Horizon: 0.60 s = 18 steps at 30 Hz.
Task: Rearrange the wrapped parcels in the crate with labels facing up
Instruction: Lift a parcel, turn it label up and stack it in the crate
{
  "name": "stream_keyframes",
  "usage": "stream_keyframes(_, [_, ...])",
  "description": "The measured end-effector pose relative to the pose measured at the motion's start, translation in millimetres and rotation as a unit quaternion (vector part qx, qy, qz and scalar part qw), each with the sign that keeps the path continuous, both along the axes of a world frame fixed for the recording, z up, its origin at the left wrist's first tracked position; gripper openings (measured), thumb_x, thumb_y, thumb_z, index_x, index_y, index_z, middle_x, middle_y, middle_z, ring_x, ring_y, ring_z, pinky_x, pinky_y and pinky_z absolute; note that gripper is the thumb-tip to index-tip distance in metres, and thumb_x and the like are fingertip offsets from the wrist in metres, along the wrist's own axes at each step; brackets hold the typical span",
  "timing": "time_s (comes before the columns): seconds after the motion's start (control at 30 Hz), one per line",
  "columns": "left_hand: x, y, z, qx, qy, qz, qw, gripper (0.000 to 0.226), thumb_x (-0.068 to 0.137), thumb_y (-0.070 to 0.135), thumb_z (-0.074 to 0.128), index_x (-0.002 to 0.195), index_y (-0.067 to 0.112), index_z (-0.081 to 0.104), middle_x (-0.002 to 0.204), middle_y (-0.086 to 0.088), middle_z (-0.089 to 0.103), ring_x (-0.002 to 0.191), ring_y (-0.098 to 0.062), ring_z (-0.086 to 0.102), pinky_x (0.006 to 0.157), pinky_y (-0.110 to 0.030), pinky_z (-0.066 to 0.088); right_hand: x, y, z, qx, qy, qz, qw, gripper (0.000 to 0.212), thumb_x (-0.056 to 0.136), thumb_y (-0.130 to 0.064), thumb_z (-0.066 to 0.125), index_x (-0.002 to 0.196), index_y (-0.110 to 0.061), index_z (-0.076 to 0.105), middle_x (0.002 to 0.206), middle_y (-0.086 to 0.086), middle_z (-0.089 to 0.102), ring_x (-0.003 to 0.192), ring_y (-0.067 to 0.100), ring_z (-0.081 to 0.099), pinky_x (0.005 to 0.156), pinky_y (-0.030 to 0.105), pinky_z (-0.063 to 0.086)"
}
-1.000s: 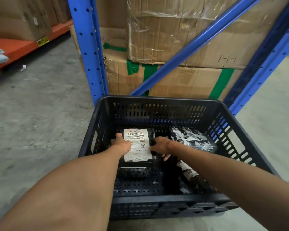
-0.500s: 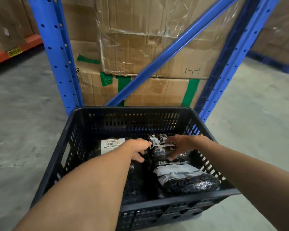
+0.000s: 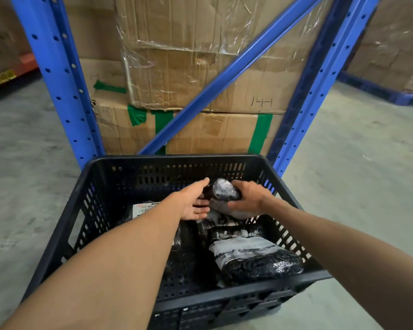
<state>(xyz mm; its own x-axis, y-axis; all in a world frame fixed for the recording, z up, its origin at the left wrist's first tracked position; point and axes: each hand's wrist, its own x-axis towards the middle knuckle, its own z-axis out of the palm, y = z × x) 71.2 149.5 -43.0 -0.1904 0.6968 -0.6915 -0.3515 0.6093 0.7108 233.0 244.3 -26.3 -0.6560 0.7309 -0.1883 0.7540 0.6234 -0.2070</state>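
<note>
Head view: black crate (image 3: 284, 177) stands on the floor before a blue rack (image 3: 57, 91). Right hand (image 3: 248, 198) has its fingers closed around a wrapped parcel (image 3: 224, 190), lifted at the far side. Left hand (image 3: 193, 202) is spread wide, just beside it. Labelled parcel (image 3: 144, 208) lies left, label up, reading "310". Cardboard box (image 3: 224, 79) shows "HH".
</note>
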Motion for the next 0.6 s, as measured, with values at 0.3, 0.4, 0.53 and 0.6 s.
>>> stream_keyframes(0.3, [-44, -57, 27, 0.039, 0.013, 0.098, 0.994, 0.083, 0.078, 0.082, 0.036, 0.136, 0.025, 0.053, 0.131, -0.008, 0.057, 0.116, -0.030, 0.057, 0.079, -0.043, 0.052, -25, -14, 56, -0.345, 0.283, -0.095, 0.890, 0.050, 0.063, -0.047, 0.067, 0.103, -0.018, 0.072, 0.096, 0.004, 0.080, 0.082, 0.019, 0.078, 0.069, 0.029, 0.062])
stream_keyframes(0.4, [-61, -73, 40, 0.100, -0.053, 0.098, 0.989, 0.089, 0.075, 0.085, 0.030, 0.131, 0.024, 0.062, 0.133, -0.009, 0.063, 0.122, -0.029, 0.058, 0.102, -0.049, 0.045, -48, -28, 63, -0.414, 0.316, -0.097, 0.848, 0.052, 0.070, -0.046, 0.064, 0.113, -0.016, 0.070, 0.107, 0.009, 0.078, 0.099, 0.029, 0.074, 0.092, 0.044, 0.058])
stream_keyframes(0.53, [-82, -96, 49, 0.105, -0.039, 0.100, 0.989, 0.067, 0.085, 0.071, 0.043, 0.116, 0.017, 0.070, 0.100, -0.011, 0.077, 0.094, -0.027, 0.071, 0.082, -0.041, 0.055, -75, -49, 59, -0.481, 0.286, -0.095, 0.823, 0.046, 0.092, -0.049, 0.052, 0.122, -0.017, 0.066, 0.118, 0.009, 0.074, 0.109, 0.030, 0.070, 0.092, 0.047, 0.056])
stream_keyframes(0.6, [-91, -108, 41, 0.077, 0.011, 0.114, 0.990, 0.061, 0.088, 0.055, 0.057, 0.133, 0.013, 0.057, 0.112, -0.014, 0.073, 0.103, -0.031, 0.069, 0.091, -0.045, 0.053, -86, -60, 54, -0.472, 0.250, -0.109, 0.839, 0.042, 0.099, -0.044, 0.047, 0.124, -0.014, 0.062, 0.119, 0.012, 0.073, 0.109, 0.033, 0.069, 0.090, 0.053, 0.056])
